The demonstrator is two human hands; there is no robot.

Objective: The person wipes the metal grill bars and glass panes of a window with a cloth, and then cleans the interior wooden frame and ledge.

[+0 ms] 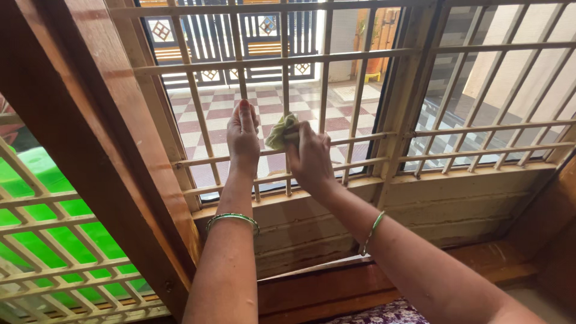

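My left hand (pixel 243 137) rests flat against a vertical bar of the cream-painted metal window grille (pixel 360 55), fingers pointing up and close together. A green bangle (pixel 233 219) circles that wrist. My right hand (pixel 311 157) is closed around a small pale green cloth (pixel 281 131) and presses it against a neighbouring vertical bar of the grille, just right of my left hand. A thin green bangle (pixel 372 231) sits on the right forearm.
A brown wooden window frame post (pixel 102 144) slants down the left. Behind it is another grille section (pixel 54 240) with something bright green beyond. A worn sill ledge (pixel 456 204) lies under the grille. Outside are a checkered tiled yard (pixel 336 117) and a gate.
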